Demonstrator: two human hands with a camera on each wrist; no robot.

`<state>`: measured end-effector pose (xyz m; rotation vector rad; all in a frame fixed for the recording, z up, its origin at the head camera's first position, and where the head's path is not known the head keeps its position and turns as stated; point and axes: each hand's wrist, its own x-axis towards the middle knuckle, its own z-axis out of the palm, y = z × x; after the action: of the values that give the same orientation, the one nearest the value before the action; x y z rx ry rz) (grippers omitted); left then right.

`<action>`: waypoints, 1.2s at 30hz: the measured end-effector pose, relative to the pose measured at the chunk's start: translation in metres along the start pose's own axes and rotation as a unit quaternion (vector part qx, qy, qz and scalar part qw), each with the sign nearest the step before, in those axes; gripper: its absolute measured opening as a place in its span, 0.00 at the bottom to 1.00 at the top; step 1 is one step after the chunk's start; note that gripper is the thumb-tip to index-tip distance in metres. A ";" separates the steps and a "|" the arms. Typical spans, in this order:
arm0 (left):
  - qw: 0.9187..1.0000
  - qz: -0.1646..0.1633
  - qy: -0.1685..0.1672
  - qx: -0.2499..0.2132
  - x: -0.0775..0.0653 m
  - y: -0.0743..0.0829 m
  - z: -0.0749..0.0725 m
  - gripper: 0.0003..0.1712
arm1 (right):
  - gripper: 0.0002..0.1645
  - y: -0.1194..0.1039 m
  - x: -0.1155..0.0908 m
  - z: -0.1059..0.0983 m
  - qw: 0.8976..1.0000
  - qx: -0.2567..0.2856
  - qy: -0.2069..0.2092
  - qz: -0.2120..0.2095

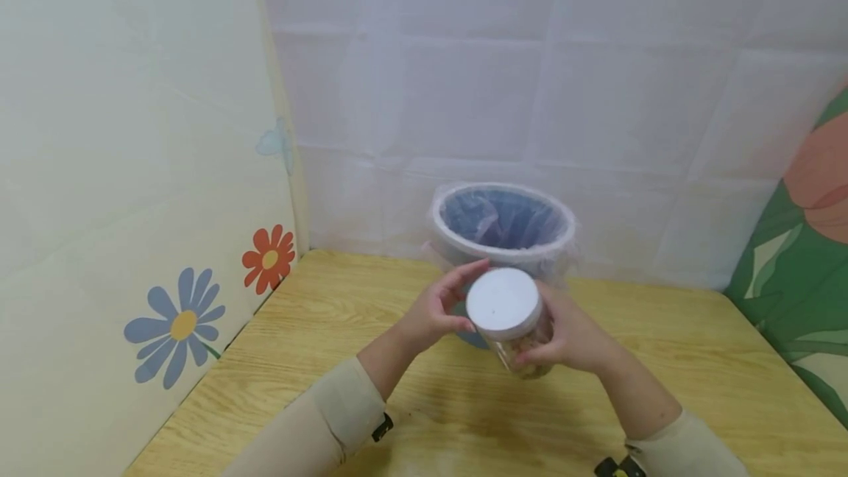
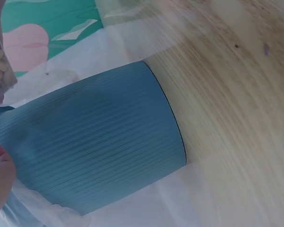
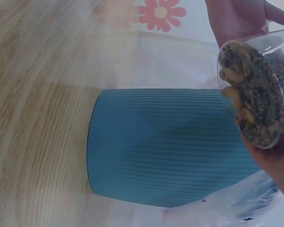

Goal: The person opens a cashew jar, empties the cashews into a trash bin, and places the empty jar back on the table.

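My right hand (image 1: 573, 330) grips a clear plastic jar (image 1: 523, 354) with a white screw lid (image 1: 505, 300), tilted in front of the bin. Tan nut-like pieces and dark crumbly bits fill its bottom in the right wrist view, where the jar (image 3: 255, 94) shows from below. Thumb and fingers spread, my left hand (image 1: 433, 308) is beside the lid; whether a fingertip touches it I cannot tell. Behind both hands stands a blue ribbed bin (image 2: 94, 137) with a white rim (image 1: 563, 230) and a translucent bag (image 1: 480, 216) lining it, folded over the edge.
The bin stands on a wood-grain table (image 1: 371, 330) near the white back sheet (image 1: 464, 94). A cream panel with printed flowers (image 1: 183, 324) borders the left side, and a green floral panel (image 1: 801, 263) the right. Small dark specks (image 2: 236, 46) lie on the table.
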<state>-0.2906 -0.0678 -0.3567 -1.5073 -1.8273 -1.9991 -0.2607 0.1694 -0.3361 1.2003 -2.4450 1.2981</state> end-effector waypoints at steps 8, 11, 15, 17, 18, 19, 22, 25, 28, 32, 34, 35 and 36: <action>1.000 0.002 -0.015 -0.016 0.001 0.002 0.001 0.60 | 0.54 -0.001 0.000 0.000 1.000 0.009 -0.017 -0.017; 1.000 -0.001 -0.016 -0.016 0.001 0.003 0.003 0.60 | 0.55 -0.001 -0.001 0.000 1.000 0.007 -0.017 -0.017; 1.000 -0.004 -0.019 -0.012 0.002 0.004 0.004 0.60 | 0.56 -0.002 0.000 0.001 1.000 0.007 -0.019 -0.014; 1.000 -0.002 -0.018 -0.010 0.002 0.003 0.005 0.60 | 0.56 -0.001 0.000 0.001 1.000 0.004 -0.019 -0.012; 1.000 -0.002 -0.018 -0.009 0.002 0.004 0.006 0.60 | 0.56 -0.001 0.000 0.002 1.000 0.001 -0.019 -0.013; 1.000 -0.002 -0.016 -0.008 0.002 0.004 0.006 0.60 | 0.56 -0.001 0.000 0.002 1.000 -0.002 -0.017 -0.013; 1.000 -0.003 -0.011 -0.003 0.002 0.006 0.008 0.60 | 0.55 -0.002 0.001 0.003 1.000 -0.003 -0.014 -0.009; 1.000 -0.008 -0.006 0.004 0.002 0.008 0.011 0.60 | 0.55 -0.003 0.002 0.005 1.000 -0.002 -0.007 -0.001; 1.000 -0.011 -0.001 0.005 0.002 0.010 0.012 0.60 | 0.55 -0.004 0.002 0.006 1.000 0.000 -0.002 0.010; 1.000 -0.010 0.001 -0.002 0.002 0.011 0.013 0.60 | 0.56 -0.005 0.002 0.006 1.000 0.010 0.001 0.019; 1.000 -0.010 0.002 -0.005 0.002 0.010 0.013 0.60 | 0.56 -0.005 0.003 0.006 1.000 0.012 0.002 0.021; 1.000 -0.010 0.004 -0.006 0.002 0.011 0.014 0.60 | 0.56 -0.006 0.003 0.006 1.000 0.013 0.003 0.021; 1.000 -0.011 0.005 -0.007 0.002 0.011 0.014 0.59 | 0.56 -0.006 0.003 0.006 1.000 0.012 0.004 0.021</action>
<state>-0.2769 -0.0589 -0.3496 -1.4845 -1.8388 -2.0292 -0.2570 0.1614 -0.3353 1.1518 -2.4692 1.3454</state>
